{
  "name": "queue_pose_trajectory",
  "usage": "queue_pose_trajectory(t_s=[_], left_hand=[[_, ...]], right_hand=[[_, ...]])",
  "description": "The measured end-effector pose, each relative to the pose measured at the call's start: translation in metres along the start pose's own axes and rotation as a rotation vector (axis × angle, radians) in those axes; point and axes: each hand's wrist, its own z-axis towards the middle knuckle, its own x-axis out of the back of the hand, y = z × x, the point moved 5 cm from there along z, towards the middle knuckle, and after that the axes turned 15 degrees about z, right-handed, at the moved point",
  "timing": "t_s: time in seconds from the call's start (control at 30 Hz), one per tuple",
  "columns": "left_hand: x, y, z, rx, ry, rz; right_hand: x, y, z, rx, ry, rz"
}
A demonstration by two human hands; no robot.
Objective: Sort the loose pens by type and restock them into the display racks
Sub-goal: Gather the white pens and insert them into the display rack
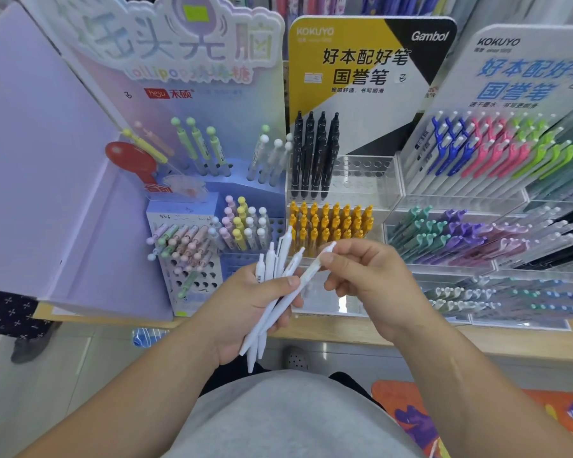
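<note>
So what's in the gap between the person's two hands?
One white pen bridges it: the right hand pinches its top end, and the left hand grips its barrel along with the other white pens. The head view shows this.

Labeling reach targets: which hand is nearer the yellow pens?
Right. The right hand, pinching a white pen, is just below the yellow pens; the left hand, gripping the bundle, is lower and further left.

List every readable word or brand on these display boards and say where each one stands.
"KOKUYO": yellow board, top left.
"Gambol": yellow board, top right.
"好本配好笔 国誉笔": yellow board, centre.
"KOKUYO": white board, top.
"国誉笔": white board, blue letters; the line above is cut by the frame edge.
"hesu 禾硕": pastel board, red logo.
Pastel title and all small print: too blurred to read.
</note>
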Motion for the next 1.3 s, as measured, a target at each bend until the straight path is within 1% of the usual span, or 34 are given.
queue_pose_trajectory(t_s=[0.07, 0.2, 0.27, 0.4, 0.53, 0.7, 0.9, 1.17, 1.3], left_hand=[[0.004, -0.001, 0.001, 0.019, 0.042, -0.047], [0.016, -0.005, 0.002, 0.033, 0.12, -0.113], [0.021, -0.007, 0.002, 0.04, 0.145, -0.155], [0.023, -0.009, 0.003, 0.067, 0.152, -0.231], [0.021, -0.009, 0.007, 0.092, 0.118, -0.285], [0.02, -0.008, 0.01, 0.08, 0.121, -0.317], [0.019, -0.009, 0.01, 0.073, 0.126, -0.309], [0.019, -0.009, 0.009, 0.068, 0.126, -0.303], [0.018, -0.01, 0.008, 0.071, 0.128, -0.286]], right_hand=[[0.011, -0.005, 0.003, 0.028, 0.049, 0.05], [0.044, -0.022, 0.007, 0.166, 0.175, 0.107], [0.056, -0.027, 0.007, 0.233, 0.199, 0.031], [0.058, -0.023, 0.006, 0.304, 0.145, -0.261], [0.043, 0.005, 0.008, 0.35, 0.048, -0.62], [0.038, 0.033, 0.014, 0.412, 0.001, -0.851], [0.03, 0.055, 0.014, 0.468, -0.076, -1.006], [0.019, 0.083, 0.018, 0.502, -0.09, -1.114], [0.019, 0.089, 0.021, 0.521, -0.06, -1.149]])
